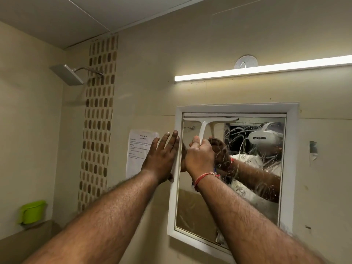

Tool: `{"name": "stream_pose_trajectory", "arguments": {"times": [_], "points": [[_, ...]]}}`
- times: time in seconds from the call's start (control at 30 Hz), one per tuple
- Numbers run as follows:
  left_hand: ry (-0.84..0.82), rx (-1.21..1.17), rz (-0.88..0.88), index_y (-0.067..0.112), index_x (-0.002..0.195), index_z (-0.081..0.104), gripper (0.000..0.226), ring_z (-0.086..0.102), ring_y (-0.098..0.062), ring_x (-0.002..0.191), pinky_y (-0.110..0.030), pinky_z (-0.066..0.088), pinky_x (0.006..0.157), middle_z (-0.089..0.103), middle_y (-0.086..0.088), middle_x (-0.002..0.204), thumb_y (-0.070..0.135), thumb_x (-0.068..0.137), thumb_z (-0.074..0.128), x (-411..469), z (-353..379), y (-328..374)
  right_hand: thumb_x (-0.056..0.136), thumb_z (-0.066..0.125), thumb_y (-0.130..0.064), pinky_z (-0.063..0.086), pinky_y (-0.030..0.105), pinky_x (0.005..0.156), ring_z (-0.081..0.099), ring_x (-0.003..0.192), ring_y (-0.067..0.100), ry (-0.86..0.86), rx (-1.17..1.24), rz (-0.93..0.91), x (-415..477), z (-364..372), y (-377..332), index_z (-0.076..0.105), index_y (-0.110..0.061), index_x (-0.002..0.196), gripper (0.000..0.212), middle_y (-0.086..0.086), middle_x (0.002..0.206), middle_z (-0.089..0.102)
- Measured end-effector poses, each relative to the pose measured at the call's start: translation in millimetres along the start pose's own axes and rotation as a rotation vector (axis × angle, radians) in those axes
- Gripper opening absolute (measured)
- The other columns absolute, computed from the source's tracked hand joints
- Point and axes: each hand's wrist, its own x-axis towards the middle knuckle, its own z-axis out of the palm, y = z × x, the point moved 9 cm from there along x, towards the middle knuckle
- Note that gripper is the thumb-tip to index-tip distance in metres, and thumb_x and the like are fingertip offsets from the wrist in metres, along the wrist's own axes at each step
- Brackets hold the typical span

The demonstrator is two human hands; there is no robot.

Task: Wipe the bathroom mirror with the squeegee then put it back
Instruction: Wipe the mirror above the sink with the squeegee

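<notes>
A white-framed mirror (192, 210) hangs on the beige wall at the right of the head view. Its right half carries soapy streaks and droplets. A white squeegee (203, 123) rests with its blade flat against the glass along the top left edge. My right hand (200, 155) is shut on the squeegee's handle below the blade. My left hand (162, 153) lies flat with fingers spread against the mirror's left frame edge and the wall.
A printed paper sheet (137, 149) is stuck to the wall left of the mirror. A lit tube light (266, 70) runs above it. A shower head (66, 74) juts out at the upper left. A green mug (32, 211) sits on a ledge at the lower left.
</notes>
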Motion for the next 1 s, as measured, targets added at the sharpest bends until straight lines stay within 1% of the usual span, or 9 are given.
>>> {"name": "stream_pose_trajectory", "arguments": {"times": [0.1, 0.23, 0.33, 0.4, 0.47, 0.6, 0.67, 0.83, 1.0], "points": [[-0.003, -0.020, -0.002, 0.012, 0.169, -0.026, 0.158, -0.024, -0.035, 0.167, -0.060, 0.001, 0.137, -0.039, -0.010, 0.176, 0.063, 0.077, 0.092, -3.9, 3.5, 2.1, 0.108, 0.037, -0.054, 0.055, 0.060, 0.096, 0.070, 0.093, 0.023, 0.008, -0.012, 0.016, -4.9, 1.0, -0.4, 0.062, -0.027, 0.114, 0.037, 0.002, 0.095, 0.069], [0.000, -0.045, -0.004, 0.013, 0.170, -0.025, 0.156, -0.024, -0.035, 0.167, -0.058, -0.003, 0.137, -0.038, -0.009, 0.176, 0.060, 0.078, 0.092, -9.4, 9.4, 5.4, 0.112, 0.038, -0.050, 0.054, 0.058, 0.096, 0.069, 0.092, 0.023, 0.021, -0.019, 0.026, -8.9, 0.2, 6.2, 0.061, -0.026, 0.113, 0.033, 0.003, 0.094, 0.069], [0.007, -0.060, -0.004, 0.013, 0.170, -0.026, 0.156, -0.024, -0.035, 0.167, -0.059, 0.001, 0.137, -0.038, -0.009, 0.176, 0.059, 0.079, 0.092, -14.2, 14.2, 7.6, 0.114, 0.039, -0.045, 0.055, 0.040, 0.082, 0.070, 0.091, 0.021, -0.007, 0.004, 0.049, -12.7, 1.8, 19.5, 0.059, -0.025, 0.112, 0.028, 0.005, 0.094, 0.069], [0.013, -0.063, -0.004, 0.014, 0.168, -0.028, 0.155, -0.022, -0.035, 0.168, -0.060, 0.003, 0.137, -0.037, -0.009, 0.177, 0.057, 0.079, 0.092, -18.9, 17.7, 10.1, 0.115, 0.041, -0.042, 0.048, 0.031, 0.071, 0.069, 0.090, 0.016, -0.023, 0.032, 0.069, -19.6, 2.5, 28.6, 0.059, -0.025, 0.114, 0.025, 0.005, 0.098, 0.069], [0.016, -0.065, 0.001, 0.014, 0.166, -0.029, 0.156, -0.021, -0.036, 0.168, -0.060, 0.004, 0.137, -0.035, -0.010, 0.178, 0.056, 0.079, 0.092, -26.2, 22.0, 13.4, 0.115, 0.041, -0.042, 0.046, 0.029, 0.070, 0.069, 0.090, 0.016, -0.020, 0.027, 0.068, -25.4, 1.2, 35.8, 0.060, -0.025, 0.115, 0.025, 0.004, 0.098, 0.068], [0.038, -0.072, 0.007, 0.012, 0.172, -0.019, 0.152, -0.018, -0.036, 0.169, -0.059, 0.005, 0.137, -0.031, -0.011, 0.179, 0.055, 0.079, 0.093, -41.7, 33.0, 18.2, 0.115, 0.039, -0.042, 0.037, 0.025, 0.064, 0.059, 0.082, 0.005, -0.021, -0.031, 0.058, -32.9, 1.5, 44.0, 0.054, -0.029, 0.109, 0.021, -0.006, 0.091, 0.062], [0.038, -0.083, 0.013, 0.012, 0.173, -0.016, 0.152, -0.018, -0.036, 0.169, -0.060, 0.006, 0.137, -0.031, -0.011, 0.180, 0.054, 0.078, 0.094, -50.0, 40.1, 21.5, 0.115, 0.039, -0.043, 0.036, 0.024, 0.064, 0.058, 0.083, 0.006, -0.008, -0.064, 0.044, -36.7, 1.2, 49.4, 0.055, -0.028, 0.108, 0.023, -0.009, 0.092, 0.061], [0.016, -0.095, 0.032, 0.011, 0.174, -0.013, 0.152, -0.018, -0.035, 0.169, -0.059, 0.007, 0.137, -0.029, -0.011, 0.180, 0.051, 0.076, 0.096, -70.9, 55.5, 30.1, 0.115, 0.039, -0.043, 0.036, 0.025, 0.061, 0.057, 0.081, 0.004, 0.021, -0.129, 0.045, -51.5, -1.3, 71.6, 0.061, -0.022, 0.110, 0.031, -0.007, 0.091, 0.062], [-0.020, -0.089, 0.043, 0.009, 0.173, -0.013, 0.154, -0.016, -0.036, 0.169, -0.059, 0.009, 0.136, -0.028, -0.012, 0.180, 0.054, 0.075, 0.096, -88.7, 68.7, 36.8, 0.115, 0.038, -0.045, 0.038, 0.025, 0.062, 0.063, 0.086, 0.011, 0.032, -0.141, 0.043, -66.1, -4.4, 88.5, 0.063, -0.020, 0.113, 0.035, 0.001, 0.099, 0.067]]}}
